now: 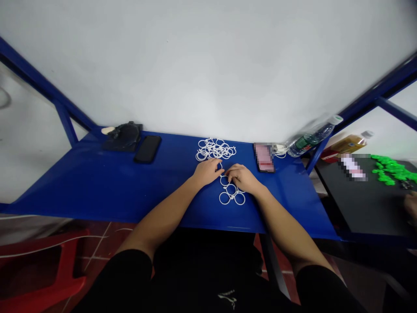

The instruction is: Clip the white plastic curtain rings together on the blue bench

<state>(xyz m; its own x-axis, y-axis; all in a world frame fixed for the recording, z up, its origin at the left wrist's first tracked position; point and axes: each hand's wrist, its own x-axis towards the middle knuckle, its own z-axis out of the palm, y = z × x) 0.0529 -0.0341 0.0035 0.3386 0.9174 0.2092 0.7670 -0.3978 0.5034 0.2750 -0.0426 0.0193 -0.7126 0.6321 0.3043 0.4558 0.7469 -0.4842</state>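
- Right hand (240, 176), fingers bent against linked white rings (231, 197) at its 7 o'clock; cannot tell if clamped.
- Left hand (207, 170), 9 o'clock from right; likewise cannot tell.
- White ring pile (215, 150), 1 o'clock from left hand, on blue table (97, 182).

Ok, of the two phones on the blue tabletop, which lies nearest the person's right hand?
The pinkish-screened rectangular phone, just beyond and right of the bare right hand; the plain black rectangular phone lies farther off, past the bare left hand.
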